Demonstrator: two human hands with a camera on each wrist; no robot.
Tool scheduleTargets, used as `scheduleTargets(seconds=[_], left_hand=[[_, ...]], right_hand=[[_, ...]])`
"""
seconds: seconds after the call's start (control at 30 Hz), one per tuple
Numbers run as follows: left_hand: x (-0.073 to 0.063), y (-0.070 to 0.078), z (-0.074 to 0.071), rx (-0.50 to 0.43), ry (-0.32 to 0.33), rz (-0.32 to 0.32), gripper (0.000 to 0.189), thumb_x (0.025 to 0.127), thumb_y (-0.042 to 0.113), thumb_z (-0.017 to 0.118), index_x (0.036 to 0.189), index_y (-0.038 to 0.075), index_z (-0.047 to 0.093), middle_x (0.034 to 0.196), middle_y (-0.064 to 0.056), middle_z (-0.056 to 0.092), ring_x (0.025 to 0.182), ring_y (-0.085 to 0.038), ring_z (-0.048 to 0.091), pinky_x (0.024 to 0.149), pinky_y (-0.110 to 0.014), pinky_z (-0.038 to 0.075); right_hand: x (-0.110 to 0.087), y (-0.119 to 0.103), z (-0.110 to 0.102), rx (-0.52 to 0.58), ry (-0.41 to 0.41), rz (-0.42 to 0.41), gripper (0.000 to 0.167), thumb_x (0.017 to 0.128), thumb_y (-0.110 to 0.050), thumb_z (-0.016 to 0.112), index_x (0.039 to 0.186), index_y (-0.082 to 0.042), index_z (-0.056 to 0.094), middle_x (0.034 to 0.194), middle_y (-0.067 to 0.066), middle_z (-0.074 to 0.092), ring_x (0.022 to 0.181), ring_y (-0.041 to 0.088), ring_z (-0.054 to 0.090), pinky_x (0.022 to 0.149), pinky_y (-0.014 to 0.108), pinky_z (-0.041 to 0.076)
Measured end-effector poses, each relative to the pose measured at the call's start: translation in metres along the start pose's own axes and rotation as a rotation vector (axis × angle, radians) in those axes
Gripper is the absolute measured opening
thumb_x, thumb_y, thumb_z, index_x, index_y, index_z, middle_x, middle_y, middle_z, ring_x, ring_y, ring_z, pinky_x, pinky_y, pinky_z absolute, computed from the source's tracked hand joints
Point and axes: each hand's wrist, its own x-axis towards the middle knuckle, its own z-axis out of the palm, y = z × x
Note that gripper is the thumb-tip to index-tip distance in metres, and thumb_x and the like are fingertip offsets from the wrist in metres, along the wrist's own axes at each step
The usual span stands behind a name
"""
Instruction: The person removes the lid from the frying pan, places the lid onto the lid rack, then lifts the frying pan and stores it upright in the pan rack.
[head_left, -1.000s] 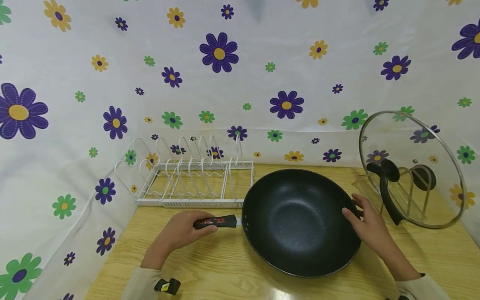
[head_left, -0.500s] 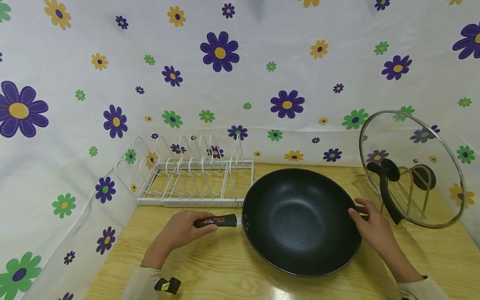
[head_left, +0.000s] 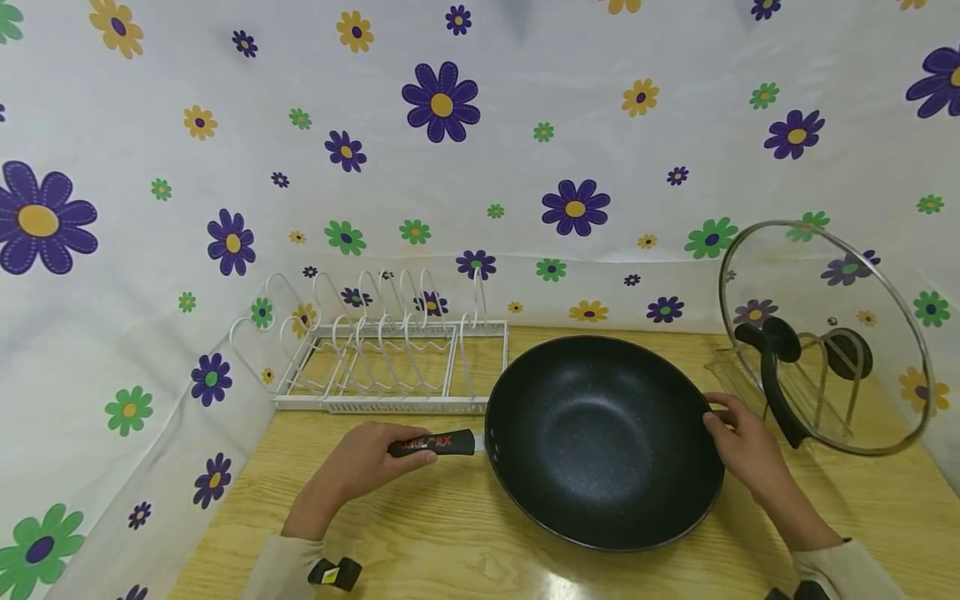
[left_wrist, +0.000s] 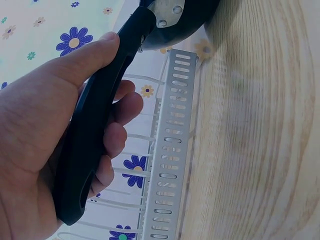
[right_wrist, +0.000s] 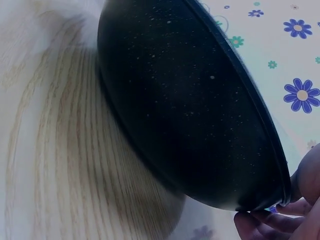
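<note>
A black wok (head_left: 600,450) stands on the wooden table in the middle of the head view, its inside bare. My left hand (head_left: 366,458) grips its long black handle (head_left: 446,442). In the left wrist view the fingers curl round that handle (left_wrist: 97,117), with the thumb lying along it. At the wok's right side my right hand (head_left: 748,454) pinches the far edge, where the small side handle is mostly hidden by the fingers. The right wrist view has the wok's speckled outer wall (right_wrist: 185,95), with the fingertips (right_wrist: 247,225) beneath its rim.
A white wire dish rack (head_left: 390,406) stands at the back left, close to the wok. On the right, a glass lid (head_left: 888,292) with a black handle leans in a small wire stand (head_left: 817,367). A flowered sheet (head_left: 510,167) covers the walls behind.
My right hand has shifted slightly right, from the wok's rim to its side handle, thumb moving outward. The left hand keeps its grip on the long handle, and the wok has barely moved.
</note>
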Motion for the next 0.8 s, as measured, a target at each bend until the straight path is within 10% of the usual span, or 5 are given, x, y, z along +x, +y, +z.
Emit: scheduleTargets(seconds=[0.8], left_hand=[[-0.013, 0.016, 0.002, -0.211, -0.086, -0.096, 0.048, 0.097, 0.055, 0.065, 0.122, 0.015, 0.075, 0.098, 0.005, 0.071, 0.064, -0.007, 0.053, 0.06, -0.028, 0.045]], right_hand=[[0.025, -0.012, 0.001, 0.003, 0.001, 0.057, 0.047, 0.111, -0.024, 0.037, 0.151, 0.001, 0.04, 0.139, 0.038, 0.052, 0.122, 0.054, 0.053, 0.092, 0.063, 0.048]])
